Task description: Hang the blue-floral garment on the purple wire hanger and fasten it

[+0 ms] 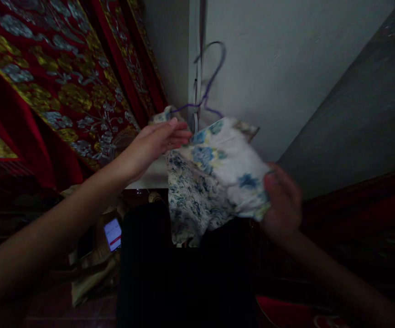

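Observation:
A white floral shirt (pixel 202 191) with blue and yellow flowers hangs on a thin purple clothes hanger (pixel 207 91) in front of me. The hanger's hook stands free at the top, against the pale wall. My left hand (pixel 163 136) lies at the shirt's left shoulder, just under the hanger, with its fingers stretched out straight. On the other side, my right hand (pixel 283 200), a little blurred, pinches the outer edge of the shirt and holds that part out to the right. The lower part of the shirt hangs crumpled over my dark-clothed legs.
Red cloth embroidered in gold and silver (pixel 74 91) hangs at the left. A lit phone (pixel 112 234) rests low on the left on a brownish surface. A pale wall (pixel 269 59) stands ahead, with a grey panel (pixel 358 118) at the right. Red fabric (pixel 286 314) shows at the bottom right.

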Demonstrator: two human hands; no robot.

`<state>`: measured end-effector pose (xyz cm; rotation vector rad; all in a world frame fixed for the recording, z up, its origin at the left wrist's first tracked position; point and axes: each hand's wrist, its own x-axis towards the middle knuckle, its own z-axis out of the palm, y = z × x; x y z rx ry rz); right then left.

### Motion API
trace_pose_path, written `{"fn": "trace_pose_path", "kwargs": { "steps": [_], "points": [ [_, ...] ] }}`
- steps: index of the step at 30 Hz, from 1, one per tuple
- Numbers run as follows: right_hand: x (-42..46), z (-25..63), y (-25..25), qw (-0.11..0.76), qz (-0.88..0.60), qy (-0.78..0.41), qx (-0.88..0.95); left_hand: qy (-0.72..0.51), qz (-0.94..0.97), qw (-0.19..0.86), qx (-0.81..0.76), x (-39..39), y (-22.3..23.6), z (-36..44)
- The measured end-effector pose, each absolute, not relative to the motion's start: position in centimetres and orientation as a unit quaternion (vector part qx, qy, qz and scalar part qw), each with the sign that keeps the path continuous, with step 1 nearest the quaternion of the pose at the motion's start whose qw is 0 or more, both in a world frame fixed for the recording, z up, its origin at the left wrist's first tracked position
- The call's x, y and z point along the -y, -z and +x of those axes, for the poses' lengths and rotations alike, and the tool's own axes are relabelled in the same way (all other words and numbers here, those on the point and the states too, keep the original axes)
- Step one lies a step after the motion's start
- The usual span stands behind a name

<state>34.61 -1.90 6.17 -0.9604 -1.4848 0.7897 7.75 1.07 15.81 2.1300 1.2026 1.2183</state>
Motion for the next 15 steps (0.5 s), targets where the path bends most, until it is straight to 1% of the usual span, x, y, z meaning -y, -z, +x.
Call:
{"fn": "trace_pose_path", "kwargs": {
  "steps": [1, 3, 4, 5, 6, 8, 10, 11, 12, 13, 15],
  "points": [
    [3.1, 33.6, -5.8, 0.510, -0.348, -0.335, 0.712, -0.415, 0.756, 0.249, -0.441, -0.5, -15.7, 8.1],
    [4.4, 31.7, -5.6, 0.372, -0.168, -0.300, 0.862, -0.386, 0.723, 0.337, -0.463, 0.8, -15.3, 8.2],
    [4.4, 31.0, -5.6, 0.306, -0.086, -0.267, 0.910, -0.375, 0.701, 0.378, -0.474, 1.5, -15.1, 7.8],
    [3.9, 30.5, -5.7, 0.265, -0.034, -0.235, 0.935, -0.362, 0.680, 0.414, -0.484, 2.3, -14.9, 7.3],
    [3.1, 30.2, -5.8, 0.261, -0.024, -0.209, 0.942, -0.343, 0.664, 0.443, -0.495, 3.1, -14.7, 6.5],
    [1.0, 30.1, -5.9, 0.325, -0.085, -0.163, 0.928, -0.287, 0.656, 0.464, -0.523, 4.7, -14.4, 4.6],
    [-1.4, 30.5, -5.7, 0.406, -0.186, -0.132, 0.885, -0.233, 0.677, 0.439, -0.543, 5.9, -14.6, 2.7],
    [-2.5, 30.7, -5.6, 0.430, -0.227, -0.132, 0.864, -0.224, 0.692, 0.413, -0.549, 6.2, -14.7, 1.8],
    [-3.4, 31.0, -5.4, 0.432, -0.256, -0.153, 0.851, -0.231, 0.703, 0.381, -0.554, 6.3, -14.9, 1.1],
    [-4.1, 31.2, -5.2, 0.409, -0.271, -0.199, 0.848, -0.249, 0.712, 0.346, -0.557, 6.2, -15.2, 0.6],
    [-5.0, 31.6, -5.2, 0.335, -0.279, -0.327, 0.838, -0.295, 0.720, 0.277, -0.564, 5.3, -15.5, -0.1]
  ]
}}
